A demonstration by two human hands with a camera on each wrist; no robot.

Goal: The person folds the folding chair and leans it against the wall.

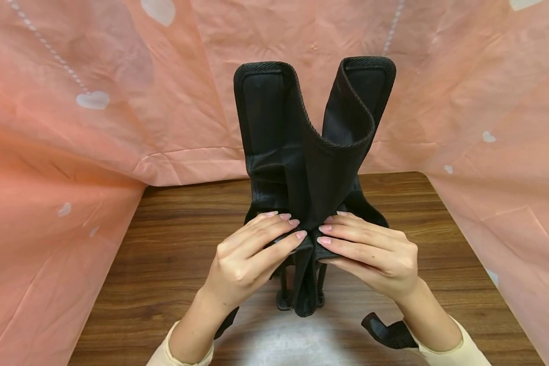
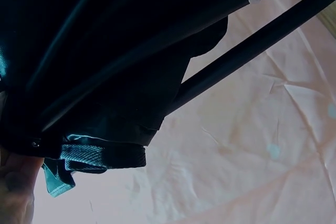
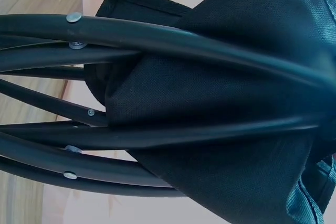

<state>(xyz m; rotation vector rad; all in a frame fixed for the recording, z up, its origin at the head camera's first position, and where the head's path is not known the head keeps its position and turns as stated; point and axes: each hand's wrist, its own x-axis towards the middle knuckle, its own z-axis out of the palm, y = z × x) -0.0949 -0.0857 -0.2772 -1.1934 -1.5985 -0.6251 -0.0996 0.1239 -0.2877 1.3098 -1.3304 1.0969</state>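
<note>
A black folding camp chair stands partly folded in front of me, its fabric bunched in the middle. Two fabric flaps rise at its far end, and a narrow fold hangs toward me. My left hand grips the fabric left of the central crease. On the other side, my right hand grips the matching part, fingers on top and thumb hidden. The fingertips of both hands nearly meet at the crease. Riveted black tubes run beneath the fabric in the right wrist view. Dark fabric fills much of the left wrist view.
The chair's feet show below the hanging fold, over a brown wood-grain table. Pink cloth with white hearts encloses the back and sides. A black curved piece sits by the right wrist.
</note>
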